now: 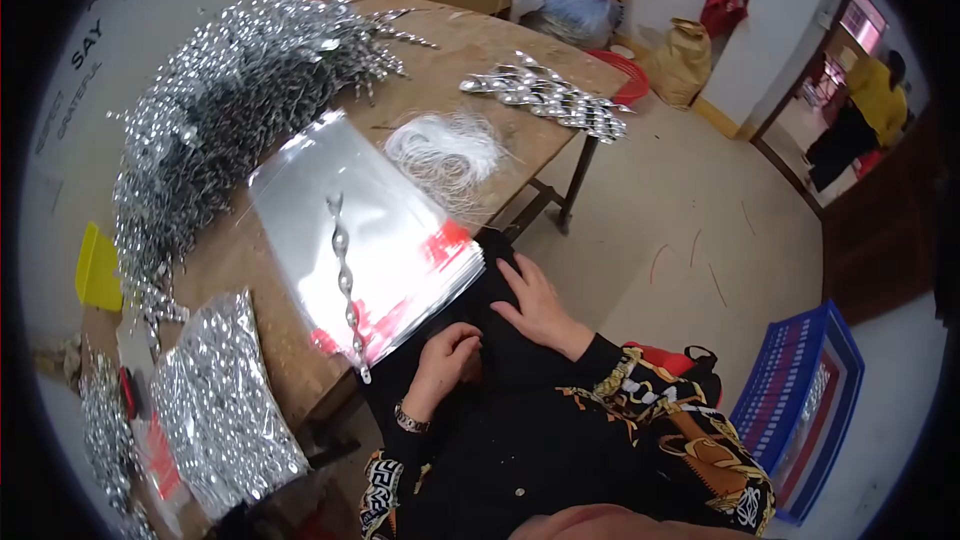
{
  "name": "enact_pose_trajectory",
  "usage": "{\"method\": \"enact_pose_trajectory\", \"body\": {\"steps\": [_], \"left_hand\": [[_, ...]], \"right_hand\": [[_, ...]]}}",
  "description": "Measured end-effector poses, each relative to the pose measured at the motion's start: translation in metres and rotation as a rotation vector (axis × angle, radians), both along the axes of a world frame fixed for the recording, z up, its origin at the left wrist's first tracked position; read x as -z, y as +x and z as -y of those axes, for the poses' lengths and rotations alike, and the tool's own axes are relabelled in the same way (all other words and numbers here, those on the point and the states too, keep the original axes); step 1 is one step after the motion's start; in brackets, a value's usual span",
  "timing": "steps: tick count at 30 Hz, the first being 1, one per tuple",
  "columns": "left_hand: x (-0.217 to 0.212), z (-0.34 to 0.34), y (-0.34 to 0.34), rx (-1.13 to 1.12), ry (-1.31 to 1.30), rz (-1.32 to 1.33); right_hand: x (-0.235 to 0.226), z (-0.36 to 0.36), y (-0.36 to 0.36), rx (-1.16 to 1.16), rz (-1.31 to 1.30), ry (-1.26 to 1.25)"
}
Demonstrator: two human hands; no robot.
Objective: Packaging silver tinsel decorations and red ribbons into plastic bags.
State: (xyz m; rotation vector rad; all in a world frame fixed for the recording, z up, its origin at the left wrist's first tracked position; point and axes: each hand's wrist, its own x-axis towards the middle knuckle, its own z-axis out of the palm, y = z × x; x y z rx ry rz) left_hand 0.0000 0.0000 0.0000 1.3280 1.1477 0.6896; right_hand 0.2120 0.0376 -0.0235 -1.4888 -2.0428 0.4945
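My right hand (541,306) lies on the black cloth over my lap, fingers stretched and apart, holding nothing. Beside it my left hand (446,368) is curled closed close to the table edge; its fingertips are turned under, so anything in them is hidden. Just beyond both hands is a stack of clear plastic bags (325,175) with red patches at the near end. One twisted silver strand (344,270) lies lengthwise on the bags, its near tip at the table edge. A loose bundle of white string (440,152) rests to the right of the stack.
A large heap of silver strands (200,110) covers the table's far left, with a silver bundle (225,405) nearer and another (545,97) at the right corner. A yellow container (98,265) is at left, a blue basket (790,400) at right. A person (872,105) stands beyond the doorway.
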Motion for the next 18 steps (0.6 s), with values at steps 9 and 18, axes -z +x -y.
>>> {"method": "enact_pose_trajectory", "body": {"steps": [9,18], "left_hand": [[-0.117,0.036,-0.011,-0.094,0.397,-0.008],[-0.125,-0.001,-0.067,-0.573,0.98,-0.713]], "right_hand": [[-0.02,0.008,0.03,-0.178,-0.081,0.04],[-0.084,0.002,0.023,-0.114,-0.248,0.15]]}}
